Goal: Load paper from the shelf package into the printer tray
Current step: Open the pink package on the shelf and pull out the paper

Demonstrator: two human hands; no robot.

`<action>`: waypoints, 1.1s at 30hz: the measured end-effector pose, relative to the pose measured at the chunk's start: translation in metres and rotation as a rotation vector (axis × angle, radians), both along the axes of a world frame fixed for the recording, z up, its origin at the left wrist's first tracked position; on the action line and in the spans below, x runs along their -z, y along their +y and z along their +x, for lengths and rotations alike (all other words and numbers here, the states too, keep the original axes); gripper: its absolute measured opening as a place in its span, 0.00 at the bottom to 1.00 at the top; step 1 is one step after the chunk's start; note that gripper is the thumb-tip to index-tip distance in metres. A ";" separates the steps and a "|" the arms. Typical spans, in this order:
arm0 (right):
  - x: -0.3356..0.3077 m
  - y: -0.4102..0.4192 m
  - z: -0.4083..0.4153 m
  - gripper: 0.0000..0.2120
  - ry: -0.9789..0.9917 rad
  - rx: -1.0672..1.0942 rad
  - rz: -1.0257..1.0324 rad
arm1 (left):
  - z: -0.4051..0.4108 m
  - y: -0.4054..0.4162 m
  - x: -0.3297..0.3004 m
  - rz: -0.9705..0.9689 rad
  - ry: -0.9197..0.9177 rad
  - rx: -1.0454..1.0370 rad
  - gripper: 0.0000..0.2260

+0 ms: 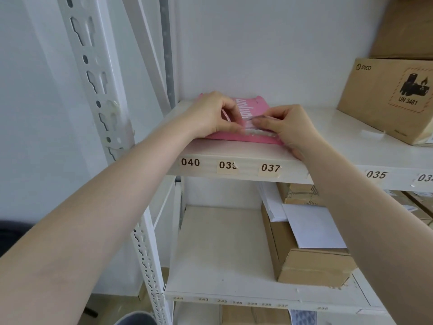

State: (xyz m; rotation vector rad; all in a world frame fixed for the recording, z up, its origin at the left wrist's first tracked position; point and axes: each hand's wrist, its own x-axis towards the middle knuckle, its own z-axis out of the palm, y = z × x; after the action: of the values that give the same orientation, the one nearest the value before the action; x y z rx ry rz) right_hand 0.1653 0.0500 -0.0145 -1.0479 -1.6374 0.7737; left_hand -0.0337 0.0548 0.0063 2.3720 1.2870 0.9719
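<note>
Up high, both hands are working at a white shelf (328,127).
Left hand (208,113) and right hand (288,127) are pinching the pink paper package (251,106), near a cardboard box (384,99) far right.

Arms: both bare forearms reach up and forward, converging.
Left hand (212,113): knuckles up, fingers curled, fingertips pinching.
Right hand (287,127): fingers bent, thumb and forefinger pinched.

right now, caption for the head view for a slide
Both hands, left hand and right hand, open a pink paper package on the shelf.
</note>
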 end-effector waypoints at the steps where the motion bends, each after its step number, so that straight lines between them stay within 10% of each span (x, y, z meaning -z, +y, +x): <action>1: 0.000 0.000 0.000 0.08 0.007 0.006 -0.002 | -0.005 -0.001 0.003 0.018 0.037 -0.008 0.14; 11: -0.010 -0.003 -0.032 0.12 -0.575 0.137 0.310 | -0.041 -0.007 0.019 0.074 -0.111 -0.080 0.09; 24: -0.003 0.009 -0.042 0.22 -0.384 0.057 0.206 | -0.042 -0.001 0.027 0.064 -0.085 -0.093 0.11; 33: -0.001 0.010 -0.050 0.10 -0.471 0.100 0.283 | -0.040 -0.005 0.025 0.043 -0.183 -0.109 0.07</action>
State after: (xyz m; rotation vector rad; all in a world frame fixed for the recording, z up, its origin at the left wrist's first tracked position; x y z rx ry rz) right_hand 0.1153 0.0603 -0.0135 -1.1500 -2.0005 0.2219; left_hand -0.0736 0.0494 -0.0191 2.2032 1.3480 1.2291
